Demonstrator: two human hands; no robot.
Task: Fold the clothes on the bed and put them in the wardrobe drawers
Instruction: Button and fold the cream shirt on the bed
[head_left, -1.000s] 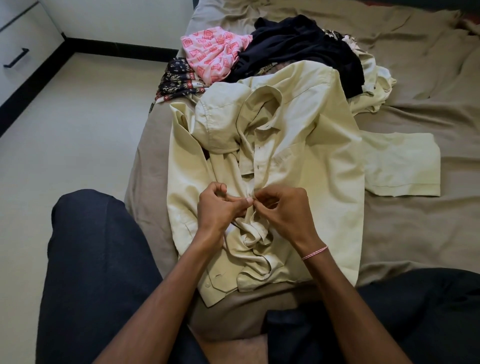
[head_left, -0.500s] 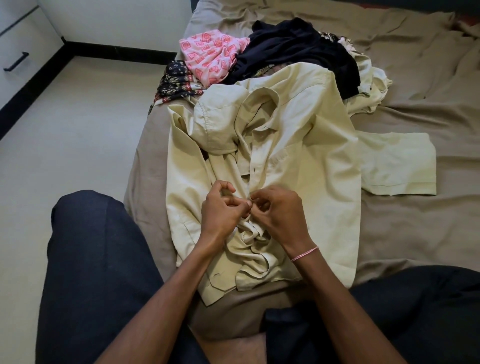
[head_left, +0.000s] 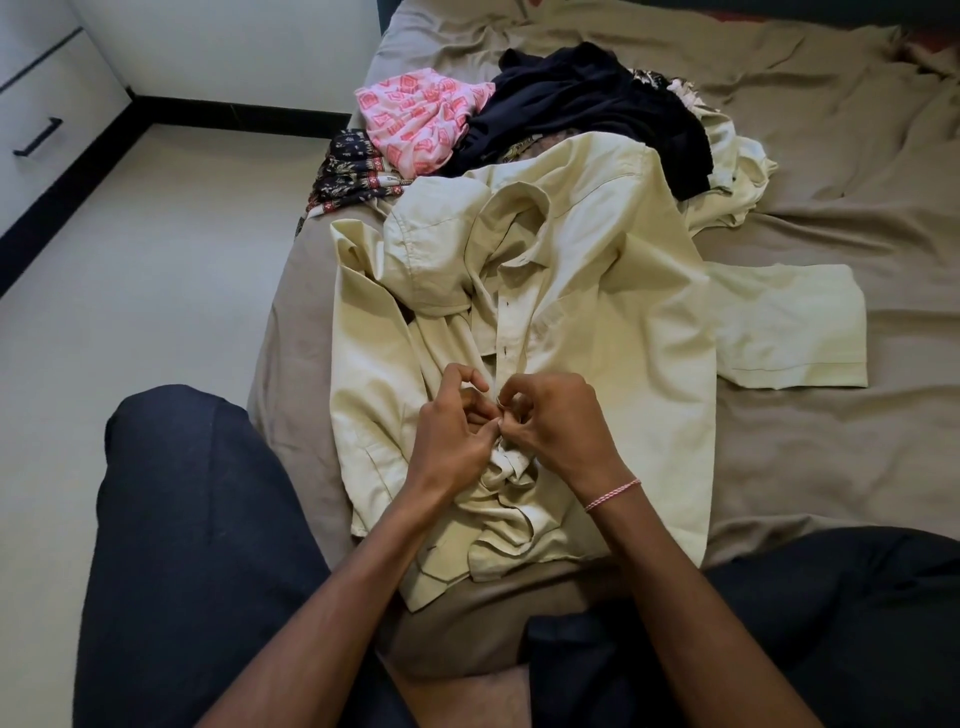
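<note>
Both forearms are bare all the way to the bottom edge of the view. Round the wrist of the right hand (head_left: 556, 431) runs a thin bracelet (head_left: 613, 494) of pink and white thread, twisted like cord; the left hand (head_left: 447, 452) is bare. The legs are covered by a dark navy garment (head_left: 208, 519), plain, faintly grained like denim, and creased over the right leg. Between the legs shows a strip of bare skin.

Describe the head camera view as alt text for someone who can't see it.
A person's left hand and right hand pinch the button strip of a pale yellow shirt spread on a bed with a brown sheet, apparently fastening it. Beyond the shirt, a pink patterned garment and a dark navy garment lie in an unfolded heap.
</note>
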